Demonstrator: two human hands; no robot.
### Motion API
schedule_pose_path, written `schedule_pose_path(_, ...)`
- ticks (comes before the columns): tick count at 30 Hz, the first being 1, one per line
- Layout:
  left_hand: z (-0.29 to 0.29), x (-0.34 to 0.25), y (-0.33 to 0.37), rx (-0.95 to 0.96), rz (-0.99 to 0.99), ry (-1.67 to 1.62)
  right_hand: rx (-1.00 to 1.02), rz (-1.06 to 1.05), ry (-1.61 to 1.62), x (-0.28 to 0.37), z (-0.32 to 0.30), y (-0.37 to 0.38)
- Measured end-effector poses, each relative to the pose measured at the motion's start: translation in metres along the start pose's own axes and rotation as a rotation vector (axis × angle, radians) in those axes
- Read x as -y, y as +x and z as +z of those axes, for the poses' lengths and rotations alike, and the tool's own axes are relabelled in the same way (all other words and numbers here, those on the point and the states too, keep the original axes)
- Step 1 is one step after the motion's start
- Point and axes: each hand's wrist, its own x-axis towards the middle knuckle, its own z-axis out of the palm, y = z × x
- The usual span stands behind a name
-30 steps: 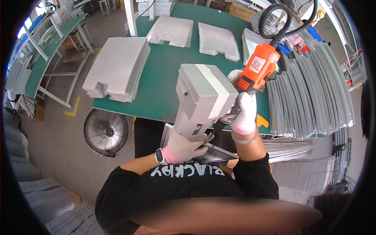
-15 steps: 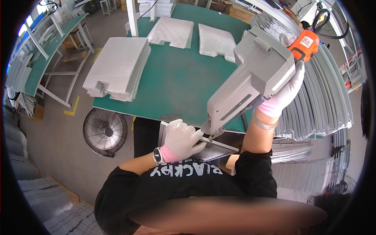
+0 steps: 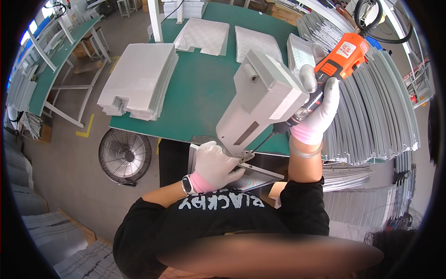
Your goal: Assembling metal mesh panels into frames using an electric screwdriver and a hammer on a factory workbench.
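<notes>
My white-gloved left hand (image 3: 214,162) grips a thin metal-framed panel (image 3: 267,175) held tilted against my front at the bench edge; the fingers curl over its upper edge. My right hand (image 3: 325,104), also gloved, is wrapped around an orange and black electric screwdriver (image 3: 341,56). Its long bit (image 3: 264,142) slants down to the panel's frame edge, close to my left thumb. A bulky light-grey plastic housing (image 3: 260,93) stands beside the bit, its narrow end near the frame. I cannot tell what supports this housing. It hides part of the bench.
Stacked white mesh sheets (image 3: 139,79) lie on the green bench (image 3: 200,93); more sheets (image 3: 202,35) sit farther back. Long rows of grey panels (image 3: 376,107) fill the right side. A floor fan (image 3: 125,156) stands at the left. A black cable (image 3: 395,43) hangs at the upper right.
The screwdriver and my right hand have moved left and slightly nearer, exposing the tool's body and bit. The grey housing has shifted left and turned. My left hand and the panel have hardly moved.
</notes>
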Motion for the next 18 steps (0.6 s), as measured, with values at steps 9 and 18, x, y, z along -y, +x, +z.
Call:
schedule_pose_path(9, -0.004, -0.002, 0.000, 0.008, -0.010, -0.037, 0.054, 0.107, -0.081, -0.004, 0.008, -0.008)
schedule_pose_path(18, 0.041, 0.010, -0.034, 0.043, -0.015, -0.158, 0.077, 0.297, 0.024, -0.029, -0.003, -0.041)
